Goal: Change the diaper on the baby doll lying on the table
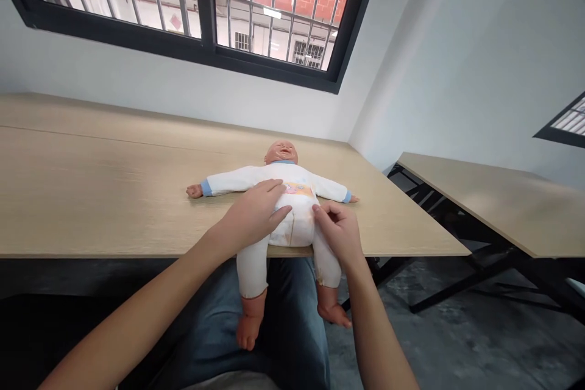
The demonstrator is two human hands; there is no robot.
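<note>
A baby doll (281, 170) in a white suit with blue cuffs lies on its back, arms spread, its legs hanging over the table's front edge. Around its hips is a white diaper (297, 219) with a printed orange band across the waist. My left hand (258, 210) rests on the left side of the doll's belly and diaper, fingers stretched out. At the diaper's right side edge, my right hand (336, 222) pinches with thumb and forefinger; the diaper's edge appears to be between them.
The wooden table (114, 195) stands against a white wall below a barred window (274, 6). A second table (493, 195) is to the right, across a gap. My legs in jeans (292, 329) are under the near edge.
</note>
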